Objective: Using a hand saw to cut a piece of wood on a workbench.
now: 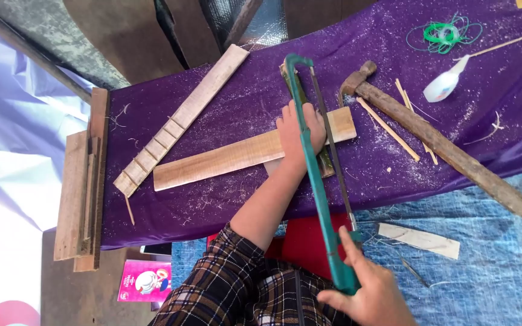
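A green-framed hacksaw [309, 157] stretches from the bench down toward me, and my right hand [367, 290] grips its handle at the bottom. My left hand [298, 131] presses down on a flat light wooden strip [225, 158] lying across the purple-covered bench [225, 102]. A dark narrow piece [325, 163] lies under that hand across the strip, and the saw blade runs just right of my fingers, over the strip's right end.
A notched wooden strip [176, 124] lies left of the work. A hammer [436, 139] with a worn wooden handle, thin bamboo splints [388, 130], a white spoon [445, 84] and a coil of green wire [445, 33] lie to the right. Stacked boards [83, 187] sit far left, an offcut [418, 239] on the blue sheet.
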